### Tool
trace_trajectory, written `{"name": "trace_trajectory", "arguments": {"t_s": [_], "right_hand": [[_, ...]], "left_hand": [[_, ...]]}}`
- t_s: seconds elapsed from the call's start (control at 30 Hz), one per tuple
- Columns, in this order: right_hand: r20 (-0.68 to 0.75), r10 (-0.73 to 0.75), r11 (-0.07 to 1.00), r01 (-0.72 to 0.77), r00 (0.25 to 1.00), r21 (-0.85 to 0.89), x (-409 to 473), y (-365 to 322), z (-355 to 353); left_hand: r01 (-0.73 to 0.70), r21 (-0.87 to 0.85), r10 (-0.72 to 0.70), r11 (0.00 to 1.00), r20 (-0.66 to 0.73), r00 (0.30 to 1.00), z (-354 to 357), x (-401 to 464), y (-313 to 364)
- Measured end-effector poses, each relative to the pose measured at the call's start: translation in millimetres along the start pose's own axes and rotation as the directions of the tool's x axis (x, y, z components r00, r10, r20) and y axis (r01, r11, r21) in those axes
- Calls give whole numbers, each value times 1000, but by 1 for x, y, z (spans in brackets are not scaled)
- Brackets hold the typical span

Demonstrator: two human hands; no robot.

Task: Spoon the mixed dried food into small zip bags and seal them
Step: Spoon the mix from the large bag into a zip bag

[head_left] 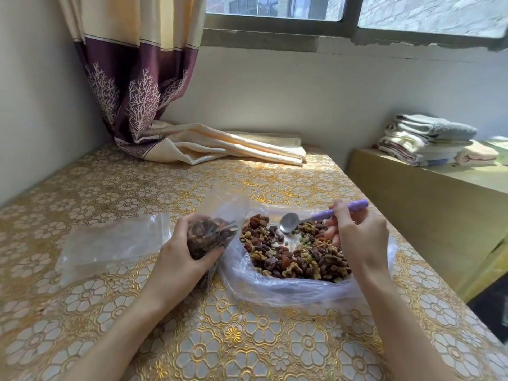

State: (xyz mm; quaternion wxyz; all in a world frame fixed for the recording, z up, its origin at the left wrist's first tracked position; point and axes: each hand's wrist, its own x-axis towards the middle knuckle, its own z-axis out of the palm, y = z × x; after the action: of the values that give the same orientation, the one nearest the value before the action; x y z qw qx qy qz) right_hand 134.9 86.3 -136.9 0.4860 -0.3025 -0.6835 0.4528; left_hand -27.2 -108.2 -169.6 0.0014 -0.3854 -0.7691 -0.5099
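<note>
At far left, a flat stack of empty clear zip bags (110,244) lies on a table (247,339) covered in gold floral cloth; how many are in the stack cannot be told. Just beside it, the left hand (178,255) curls around one small zip bag (213,232) partly filled with mixed dried food, its open mouth tilted up and to the right. To the right, one large clear bag (288,287) lies rolled open, holding a heap of nuts and dried fruit (291,253). Above that heap, the right hand (354,232) pinches the purple handle of a single metal spoon (319,217), its bowl empty, wrist bent downward.
</note>
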Motion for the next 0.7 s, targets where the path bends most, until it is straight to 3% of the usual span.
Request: {"name": "trace_trajectory", "arguments": {"t_s": [0.17, 0.3, 0.7], "right_hand": [[155, 161, 978, -179, 975, 107, 0, -3, 5], [302, 205, 949, -265, 931, 173, -4, -7, 9], [144, 269, 877, -304, 952, 373, 4, -10, -1]], "left_hand": [[0, 0, 0, 1000, 3, 1000, 0, 0, 1], [4, -5, -4, 1000, 3, 1000, 0, 1, 1], [-44, 47, 40, 998, 67, 997, -2, 1, 2]]}}
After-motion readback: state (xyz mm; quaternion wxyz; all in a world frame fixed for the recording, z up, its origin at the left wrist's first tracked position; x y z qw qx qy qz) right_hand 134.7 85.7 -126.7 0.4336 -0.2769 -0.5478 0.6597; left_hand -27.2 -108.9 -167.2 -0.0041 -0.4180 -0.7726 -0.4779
